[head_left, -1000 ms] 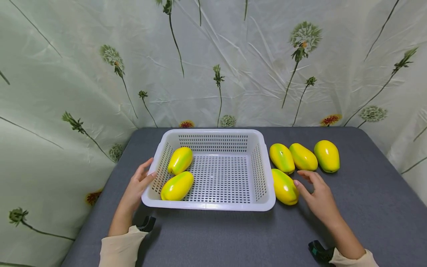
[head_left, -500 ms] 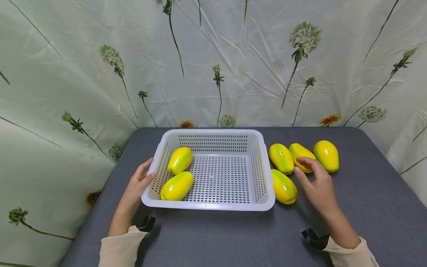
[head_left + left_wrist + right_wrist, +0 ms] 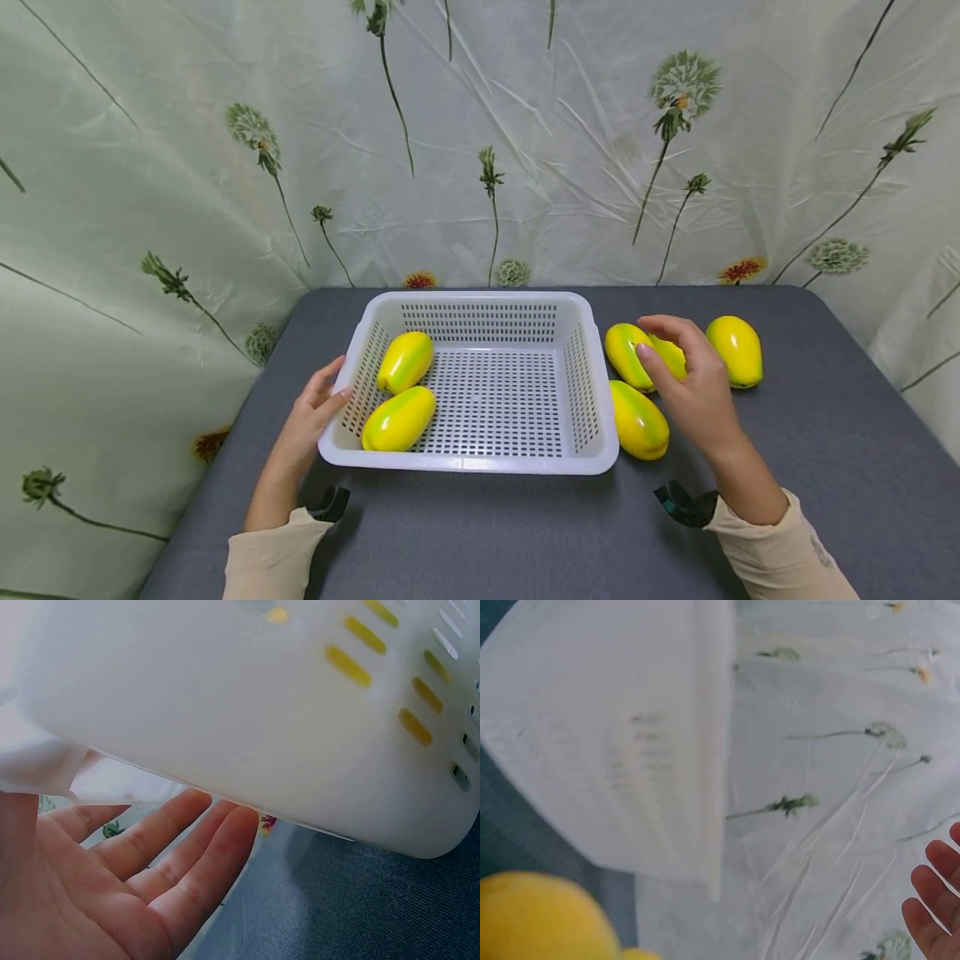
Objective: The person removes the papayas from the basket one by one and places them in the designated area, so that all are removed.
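Note:
A white perforated plastic basket (image 3: pixel 462 463) sits on the grey table. Its left rim is held by my left hand (image 3: pixel 300 421), the thumb over the rim and the fingers along the outer wall in the left wrist view. Inside lie two yellow-green papayas, one behind (image 3: pixel 406 361) and one in front (image 3: pixel 398 419). My right hand (image 3: pixel 696 392) hovers, fingers bent and spread, over the papayas right of the basket. It partly hides the middle papaya (image 3: pixel 670 357); beside that is the left papaya (image 3: pixel 624 354). Nothing shows in its grasp; contact cannot be told.
Nearer the front, another papaya (image 3: pixel 639 422) lies against the basket's right side. Farther right sits one more papaya (image 3: pixel 735 352). Behind the grey table (image 3: pixel 840 467) hangs a pale curtain (image 3: pixel 570 167) with printed flowers. Each wrist carries a black camera mount.
My right hand has moved from beside the front papaya, away from me and slightly left, to above the rear papayas. The left hand and basket have stayed put.

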Demonstrator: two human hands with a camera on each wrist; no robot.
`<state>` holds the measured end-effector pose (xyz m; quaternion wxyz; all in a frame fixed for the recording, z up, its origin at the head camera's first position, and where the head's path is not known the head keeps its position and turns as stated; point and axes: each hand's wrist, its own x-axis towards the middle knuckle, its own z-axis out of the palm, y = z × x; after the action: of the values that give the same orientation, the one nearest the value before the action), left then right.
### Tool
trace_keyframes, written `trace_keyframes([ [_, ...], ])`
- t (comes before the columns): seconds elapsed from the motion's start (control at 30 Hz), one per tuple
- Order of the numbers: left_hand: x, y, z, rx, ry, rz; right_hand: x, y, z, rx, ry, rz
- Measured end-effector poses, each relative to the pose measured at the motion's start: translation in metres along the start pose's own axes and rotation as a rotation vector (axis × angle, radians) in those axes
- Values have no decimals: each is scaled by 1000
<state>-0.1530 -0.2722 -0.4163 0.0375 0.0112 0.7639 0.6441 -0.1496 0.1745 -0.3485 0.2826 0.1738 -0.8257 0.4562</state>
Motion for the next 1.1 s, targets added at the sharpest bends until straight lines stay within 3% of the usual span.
trace_keyframes([
  [0.37, 0, -2, 0, 8, 1, -10, 35, -27, 20, 85, -113, -104],
  [0.7, 1, 0, 0, -2, -4, -7, 62, -38, 60, 96, -277, -219],
  [1.1, 1, 0, 0, 14, 2, -7, 75, -38, 123, 102, -619, -208],
])
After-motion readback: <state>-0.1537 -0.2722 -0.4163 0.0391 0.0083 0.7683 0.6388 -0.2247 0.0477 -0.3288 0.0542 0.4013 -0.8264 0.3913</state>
